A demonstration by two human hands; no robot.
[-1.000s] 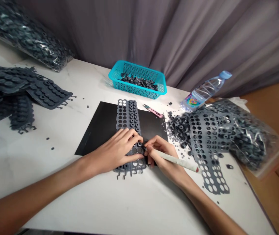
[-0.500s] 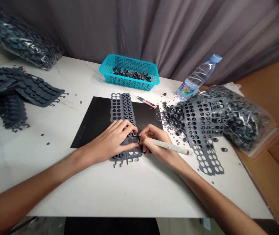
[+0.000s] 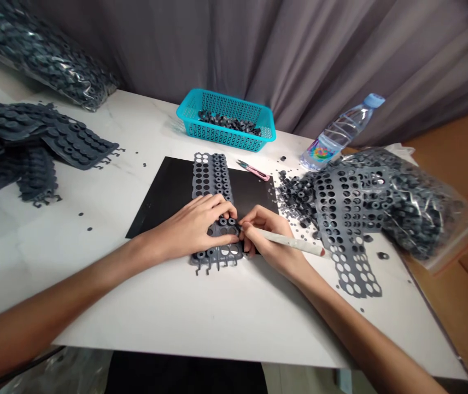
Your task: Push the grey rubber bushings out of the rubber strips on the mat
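A dark grey rubber sheet (image 3: 201,183) with rows of round holes and ring-shaped pieces lies lengthwise on a black mat (image 3: 158,189). My left hand (image 3: 201,219) rests across its lower half, fingers bent over it and thumb lower down, gripping it against the mat. Several rings show between thumb and forefinger. My right hand (image 3: 270,235) pinches a slim white pen-shaped tool (image 3: 295,241) with a reddish rear end. The tool's front end is beside the sheet's right edge, near my left fingertips; its tip is hidden by my fingers.
Beyond the mat stand a turquoise basket (image 3: 226,139) of small dark pieces and pink-handled snips (image 3: 254,170). To the right are loose rings (image 3: 297,194), a punched-out sheet (image 3: 351,219), a water bottle (image 3: 338,134) and a filled bag (image 3: 414,213). More sheets (image 3: 78,143) pile up left.
The whole view has shifted slightly, so the table's things appear farther right. Both hands keep nearly the same place on the sheet, and the tool remains in my right hand.
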